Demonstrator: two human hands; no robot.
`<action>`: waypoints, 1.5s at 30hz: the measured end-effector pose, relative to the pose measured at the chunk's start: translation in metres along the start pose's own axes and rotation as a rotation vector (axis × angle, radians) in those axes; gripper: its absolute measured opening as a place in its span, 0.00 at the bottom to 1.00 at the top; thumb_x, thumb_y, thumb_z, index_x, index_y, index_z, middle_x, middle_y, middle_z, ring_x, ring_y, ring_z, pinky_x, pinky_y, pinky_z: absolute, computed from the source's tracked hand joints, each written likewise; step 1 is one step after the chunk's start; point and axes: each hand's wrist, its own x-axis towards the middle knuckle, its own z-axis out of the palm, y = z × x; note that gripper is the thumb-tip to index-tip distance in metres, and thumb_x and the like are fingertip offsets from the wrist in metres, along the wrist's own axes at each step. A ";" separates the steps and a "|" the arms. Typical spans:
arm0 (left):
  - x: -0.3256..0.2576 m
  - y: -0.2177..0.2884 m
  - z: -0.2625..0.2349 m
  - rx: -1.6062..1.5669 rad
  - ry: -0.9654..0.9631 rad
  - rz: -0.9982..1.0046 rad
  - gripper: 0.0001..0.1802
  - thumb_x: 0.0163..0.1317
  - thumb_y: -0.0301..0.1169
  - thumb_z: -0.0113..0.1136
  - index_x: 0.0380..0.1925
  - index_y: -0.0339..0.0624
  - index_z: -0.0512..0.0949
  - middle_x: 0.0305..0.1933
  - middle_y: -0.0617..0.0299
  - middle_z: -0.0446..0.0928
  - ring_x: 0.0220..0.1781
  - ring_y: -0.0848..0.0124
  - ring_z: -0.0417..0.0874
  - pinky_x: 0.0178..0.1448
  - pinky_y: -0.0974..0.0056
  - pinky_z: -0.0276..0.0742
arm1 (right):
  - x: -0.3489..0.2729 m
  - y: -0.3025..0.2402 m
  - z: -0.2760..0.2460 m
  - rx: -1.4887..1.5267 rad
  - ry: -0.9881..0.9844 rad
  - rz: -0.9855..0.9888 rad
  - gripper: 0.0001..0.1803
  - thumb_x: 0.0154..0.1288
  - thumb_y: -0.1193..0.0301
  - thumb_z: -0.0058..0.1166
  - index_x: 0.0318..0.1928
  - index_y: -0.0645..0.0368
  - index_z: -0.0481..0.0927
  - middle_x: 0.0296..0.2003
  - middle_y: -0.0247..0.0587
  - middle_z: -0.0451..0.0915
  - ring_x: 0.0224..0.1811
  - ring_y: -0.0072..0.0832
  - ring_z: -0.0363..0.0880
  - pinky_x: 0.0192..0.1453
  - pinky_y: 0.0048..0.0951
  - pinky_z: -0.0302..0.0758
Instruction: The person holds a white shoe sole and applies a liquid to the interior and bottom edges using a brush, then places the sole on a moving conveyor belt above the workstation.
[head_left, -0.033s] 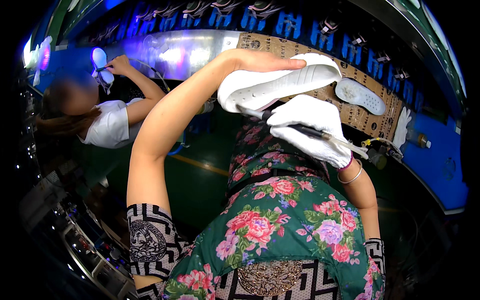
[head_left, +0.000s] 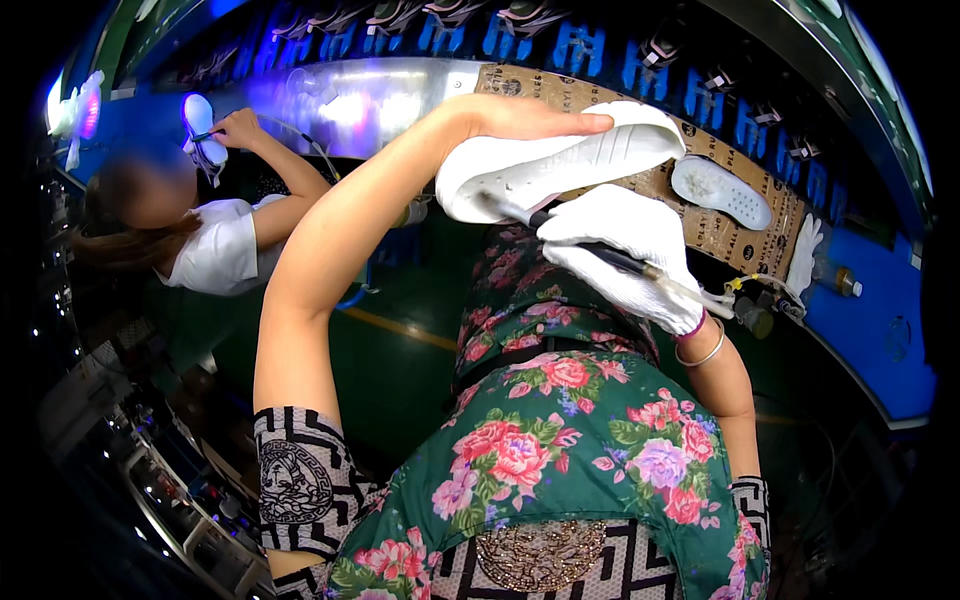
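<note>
A white shoe sole (head_left: 645,142) is in my bare left hand (head_left: 540,119), its hollow inner side tilted toward me. My left thumb lies along its upper rim; the other fingers are hidden behind it. In a white knit glove, my right hand (head_left: 625,235) grips a brush (head_left: 518,209) with a dark handle, pen-like. The brush tip is inside the sole's left end and looks blurred; whether it touches the surface I cannot tell. A pale tube runs from the rear of the handle past my right wrist.
A second pale sole (head_left: 722,192) lies on printed brown cardboard (head_left: 745,252) over the bench. Beside it are a white glove (head_left: 804,252) and a small bottle (head_left: 842,278). Blue holders (head_left: 577,48) line the far side. A co-worker (head_left: 225,235) works at the left.
The brush tip has shifted slightly up and to the right inside the sole's left end, along with my right hand. My left hand and the sole have barely moved.
</note>
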 end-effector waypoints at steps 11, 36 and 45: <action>-0.006 -0.010 0.003 -0.324 0.090 -0.001 0.50 0.62 0.74 0.47 0.66 0.42 0.73 0.62 0.48 0.78 0.60 0.60 0.81 0.60 0.59 0.80 | -0.007 -0.008 0.001 0.276 0.173 0.374 0.11 0.58 0.70 0.72 0.42 0.58 0.88 0.36 0.37 0.87 0.36 0.23 0.85 0.43 0.24 0.81; 0.007 -0.081 0.142 -1.186 0.598 0.579 0.28 0.75 0.44 0.51 0.66 0.36 0.67 0.63 0.52 0.75 0.61 0.58 0.78 0.64 0.54 0.78 | 0.002 -0.012 -0.021 -0.121 0.267 0.062 0.10 0.57 0.71 0.69 0.40 0.57 0.88 0.38 0.40 0.88 0.39 0.35 0.87 0.46 0.30 0.81; -0.008 -0.030 0.128 -1.885 -0.032 1.168 0.53 0.55 0.52 0.60 0.78 0.48 0.48 0.77 0.33 0.50 0.74 0.38 0.63 0.73 0.38 0.66 | 0.006 -0.028 -0.027 -0.115 0.322 0.010 0.13 0.56 0.74 0.68 0.44 0.57 0.88 0.39 0.42 0.88 0.40 0.33 0.88 0.46 0.28 0.84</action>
